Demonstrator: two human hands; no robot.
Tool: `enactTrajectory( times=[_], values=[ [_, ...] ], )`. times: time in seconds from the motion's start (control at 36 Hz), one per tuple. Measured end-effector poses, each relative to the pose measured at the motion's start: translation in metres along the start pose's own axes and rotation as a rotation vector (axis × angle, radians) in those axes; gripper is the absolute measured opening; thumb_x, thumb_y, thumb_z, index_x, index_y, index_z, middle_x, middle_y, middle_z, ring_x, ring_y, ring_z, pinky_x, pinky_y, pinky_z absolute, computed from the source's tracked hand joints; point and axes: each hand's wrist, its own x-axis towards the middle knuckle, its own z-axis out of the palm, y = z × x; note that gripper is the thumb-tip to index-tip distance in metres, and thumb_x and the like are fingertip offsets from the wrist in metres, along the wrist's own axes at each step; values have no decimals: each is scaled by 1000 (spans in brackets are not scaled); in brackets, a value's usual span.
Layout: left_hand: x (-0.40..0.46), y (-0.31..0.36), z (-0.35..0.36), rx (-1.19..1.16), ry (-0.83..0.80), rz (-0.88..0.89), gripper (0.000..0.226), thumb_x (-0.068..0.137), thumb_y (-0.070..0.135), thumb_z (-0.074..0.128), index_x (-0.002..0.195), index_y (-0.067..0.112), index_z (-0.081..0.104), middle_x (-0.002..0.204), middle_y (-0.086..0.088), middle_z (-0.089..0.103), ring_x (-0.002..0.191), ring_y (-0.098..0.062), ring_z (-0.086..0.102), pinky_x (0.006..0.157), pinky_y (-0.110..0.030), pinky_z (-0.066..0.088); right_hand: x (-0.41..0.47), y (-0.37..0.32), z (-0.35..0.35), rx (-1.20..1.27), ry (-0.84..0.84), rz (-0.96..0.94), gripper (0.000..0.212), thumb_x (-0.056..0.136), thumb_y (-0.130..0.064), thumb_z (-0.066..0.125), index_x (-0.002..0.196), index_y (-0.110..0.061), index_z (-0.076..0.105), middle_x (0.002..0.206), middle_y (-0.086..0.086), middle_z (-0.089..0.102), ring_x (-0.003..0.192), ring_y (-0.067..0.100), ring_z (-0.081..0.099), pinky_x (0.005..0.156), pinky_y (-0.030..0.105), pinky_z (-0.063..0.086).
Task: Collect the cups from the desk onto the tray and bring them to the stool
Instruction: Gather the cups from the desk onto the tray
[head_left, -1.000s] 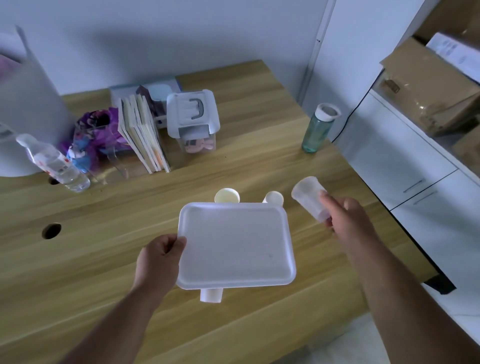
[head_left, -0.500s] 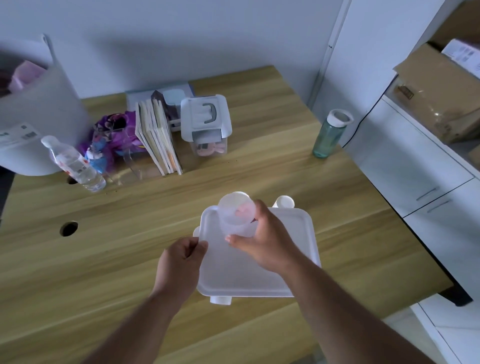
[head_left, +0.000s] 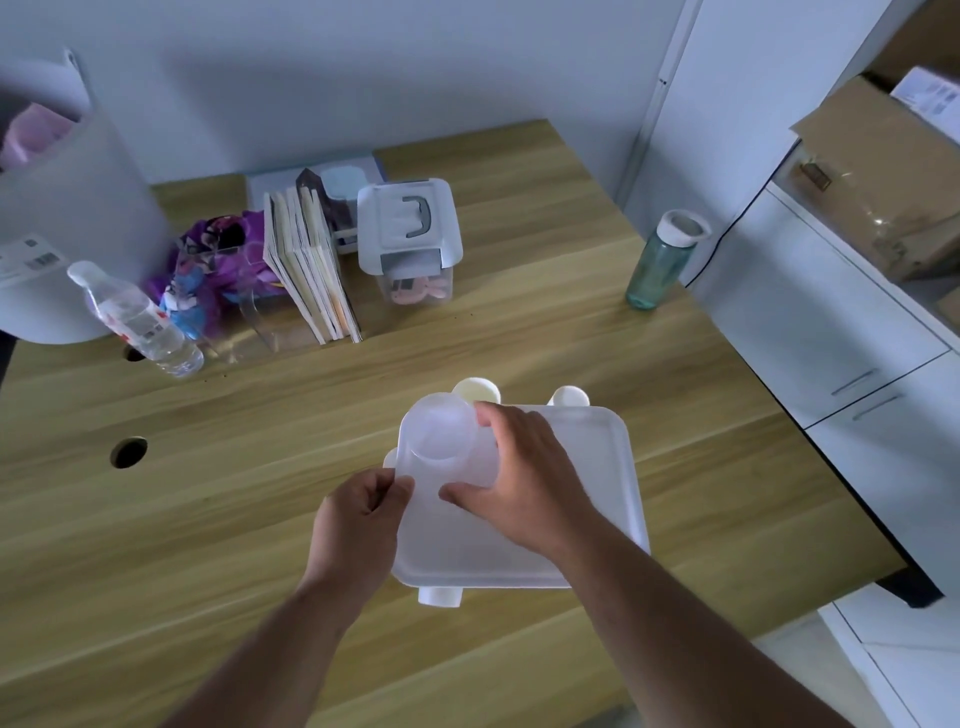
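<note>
Both hands work at a white tray (head_left: 597, 467) held over the wooden desk (head_left: 260, 493). Left hand (head_left: 363, 514) pinches the tray's left rim, thumb on top and fingers curled under. Right hand (head_left: 524, 483) wraps a clear cup (head_left: 441, 434), which stands upright at the tray's far left corner; whether its base touches the tray cannot be told. Three more cups show only in part, hidden by the tray: a yellowish cup (head_left: 475, 389) and a small white cup (head_left: 569, 396) at the far edge, and a near cup (head_left: 439, 596) poking out below the near edge. Farther back on the desk stand a row of books (head_left: 306, 270), a lidded box (head_left: 410, 234), a clear bottle (head_left: 137, 322) lying tilted, and a green bottle (head_left: 660, 260) near the right edge.
</note>
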Motion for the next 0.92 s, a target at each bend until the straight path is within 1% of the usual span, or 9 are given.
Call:
enactTrajectory(
  times=[0.11, 0.19, 0.25, 0.42, 0.53, 0.61, 0.69, 0.78, 0.92],
  values=[
    [7, -6, -6, -28, 15, -12, 19, 101, 29, 66, 89, 26, 81, 81, 7, 82, 84, -29, 77, 70, -42, 60, -9, 19, -27, 139, 146, -8, 73, 81, -50, 72, 144, -17, 56, 132, -7, 64, 106, 13, 57, 97, 19, 42],
    [13, -11, -10, -18, 26, -13, 18, 101, 29, 66, 92, 28, 81, 80, 11, 81, 82, -24, 76, 69, -37, 59, 1, 49, -46, 164, 422, 78, 51, 83, -30, 67, 131, -14, 64, 118, -2, 71, 93, 19, 63, 88, 33, 52],
    [16, -16, -14, -15, 43, -12, 17, 101, 29, 66, 93, 29, 81, 81, 12, 81, 80, -23, 76, 68, -37, 59, 16, 77, -53, 75, 509, 174, 44, 86, -18, 70, 129, -13, 63, 116, 2, 71, 92, 23, 65, 87, 42, 56],
    [25, -34, -19, 4, 80, -35, 16, 101, 31, 66, 95, 30, 81, 82, 14, 82, 81, -20, 78, 74, -40, 60, 58, 136, -45, -193, 39, 302, 77, 91, -19, 75, 160, -22, 39, 156, 9, 47, 137, 31, 53, 110, 43, 46],
    [30, -44, -19, 38, 96, -47, 17, 101, 32, 66, 95, 30, 81, 82, 14, 81, 80, -19, 77, 69, -35, 57, 81, 147, -26, -417, -197, 203, 88, 91, -12, 71, 164, -33, 28, 169, 5, 29, 145, 34, 45, 113, 44, 45],
    [33, -47, -19, 61, 105, -54, 17, 101, 32, 66, 94, 29, 81, 81, 13, 81, 80, -19, 76, 68, -34, 56, 91, 149, -16, -574, -317, 158, 84, 94, -10, 66, 164, -35, 27, 173, 3, 21, 146, 35, 43, 112, 44, 46],
    [33, -45, -17, 61, 96, -51, 17, 101, 31, 65, 94, 28, 81, 81, 12, 81, 78, -18, 76, 64, -31, 53, 95, 150, -11, -647, -320, 133, 78, 91, -10, 64, 159, -35, 35, 166, 1, 33, 139, 32, 50, 106, 42, 49],
    [32, -42, -17, 49, 99, -53, 18, 101, 30, 66, 92, 27, 81, 79, 12, 81, 77, -18, 76, 65, -32, 54, 94, 150, -9, -686, -258, 90, 62, 89, -9, 66, 145, -26, 48, 141, 4, 53, 119, 34, 61, 90, 41, 55],
    [28, -36, -19, 49, 103, -45, 19, 102, 30, 65, 91, 27, 80, 79, 14, 81, 77, -17, 76, 66, -32, 55, 91, 142, -27, -747, -101, 163, 52, 84, -32, 81, 124, -14, 55, 116, 11, 66, 103, 36, 69, 80, 43, 57]
  ],
)
